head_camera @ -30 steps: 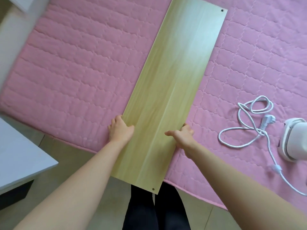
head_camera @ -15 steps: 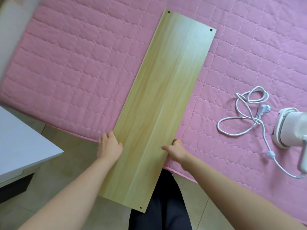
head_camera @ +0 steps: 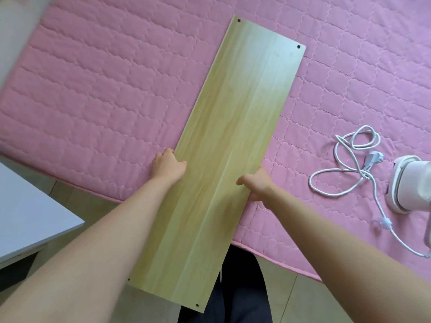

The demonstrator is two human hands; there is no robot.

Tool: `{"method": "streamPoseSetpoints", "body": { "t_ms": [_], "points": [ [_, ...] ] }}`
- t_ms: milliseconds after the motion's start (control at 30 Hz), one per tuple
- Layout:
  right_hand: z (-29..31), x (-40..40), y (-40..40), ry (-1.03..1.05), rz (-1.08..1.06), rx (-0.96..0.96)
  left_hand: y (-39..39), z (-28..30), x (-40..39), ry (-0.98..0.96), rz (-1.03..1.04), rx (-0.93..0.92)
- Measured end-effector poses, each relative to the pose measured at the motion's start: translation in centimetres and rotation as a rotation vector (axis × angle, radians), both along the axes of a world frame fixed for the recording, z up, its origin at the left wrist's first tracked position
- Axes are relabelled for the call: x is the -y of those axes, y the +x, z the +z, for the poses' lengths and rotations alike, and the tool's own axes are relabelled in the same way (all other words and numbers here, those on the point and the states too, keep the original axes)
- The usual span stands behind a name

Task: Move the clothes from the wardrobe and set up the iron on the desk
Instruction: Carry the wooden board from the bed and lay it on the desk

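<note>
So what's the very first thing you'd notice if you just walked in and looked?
The long wooden board jumps out first: it lies slantwise across the pink quilt, its near end sticking out past the bed's edge. The left hand and right hand grip its two long sides. Off to the right on the quilt, a looped white cord leads to a white iron.

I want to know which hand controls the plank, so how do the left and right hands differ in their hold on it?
The left hand grips the wooden plank on its left long edge, farther up the plank; the right hand grips the right long edge, nearer the person. The right hand's thumb stretches out across the top face; the left hand's thumb barely reaches onto it. Both curl round an edge where the plank overhangs the pink quilt.
</note>
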State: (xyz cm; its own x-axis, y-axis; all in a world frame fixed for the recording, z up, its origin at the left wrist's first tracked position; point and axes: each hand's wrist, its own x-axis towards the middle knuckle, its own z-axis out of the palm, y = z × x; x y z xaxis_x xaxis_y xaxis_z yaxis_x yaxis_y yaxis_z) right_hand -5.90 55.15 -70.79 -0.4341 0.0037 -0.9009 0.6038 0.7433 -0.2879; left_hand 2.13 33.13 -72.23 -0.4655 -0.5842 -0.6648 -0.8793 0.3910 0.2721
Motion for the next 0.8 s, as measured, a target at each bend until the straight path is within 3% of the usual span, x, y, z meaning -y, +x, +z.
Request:
{"method": "streamPoseSetpoints", "body": {
  "t_ms": [233,333,433,600,800],
  "points": [
    [1.3,0.3,3.7,-0.028,0.050,0.155,3.7,0.0,2.6,0.130,0.166,-0.014],
    [2.5,0.1,5.5,-0.042,0.154,0.280,6.2,1.0,3.4,0.169,0.206,0.025],
    [4.7,0.5,6.2,-0.114,0.324,0.265,8.0,2.6,3.4,0.187,0.223,0.012],
    [9.9,1.8,4.3,-0.166,0.919,-0.214,8.2,7.6,0.2,0.107,0.190,-0.148],
    [14.0,3.3,1.6,-0.242,1.184,-0.787,8.7,12.1,-5.9,0.017,0.301,-0.303]
  ]
}}
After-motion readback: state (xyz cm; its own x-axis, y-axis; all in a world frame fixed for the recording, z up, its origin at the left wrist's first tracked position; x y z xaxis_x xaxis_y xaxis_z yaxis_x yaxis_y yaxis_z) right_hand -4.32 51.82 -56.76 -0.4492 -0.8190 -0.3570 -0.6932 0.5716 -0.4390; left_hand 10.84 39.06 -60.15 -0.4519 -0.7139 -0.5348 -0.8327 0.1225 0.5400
